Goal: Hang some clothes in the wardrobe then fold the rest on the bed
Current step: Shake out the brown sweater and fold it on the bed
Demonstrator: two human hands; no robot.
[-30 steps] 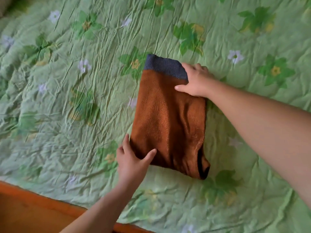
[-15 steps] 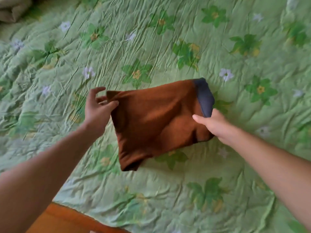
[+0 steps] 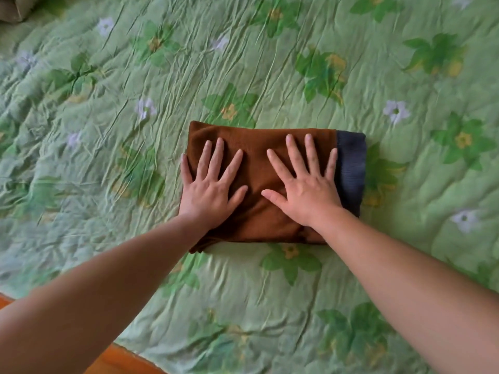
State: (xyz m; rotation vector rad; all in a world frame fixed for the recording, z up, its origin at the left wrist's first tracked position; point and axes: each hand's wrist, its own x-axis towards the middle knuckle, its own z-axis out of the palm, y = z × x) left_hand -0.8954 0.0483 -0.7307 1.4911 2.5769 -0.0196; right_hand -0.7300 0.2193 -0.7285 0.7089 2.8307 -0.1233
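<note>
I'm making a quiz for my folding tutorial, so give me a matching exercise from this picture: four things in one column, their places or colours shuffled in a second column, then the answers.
1. left hand
2. right hand
3. ribbed band
4. bedspread

A. green with flowers
B. grey, at the brown garment's right end
C. pressed flat beside the band
D. pressed flat on the garment's left end

Pairs: 1-D, 2-C, 3-B, 4-A.

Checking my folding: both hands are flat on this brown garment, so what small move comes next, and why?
Probably lift the left hand and right hand away: they press open-palmed on the brown garment, which lies folded in a flat rectangle on the bedspread.
</note>
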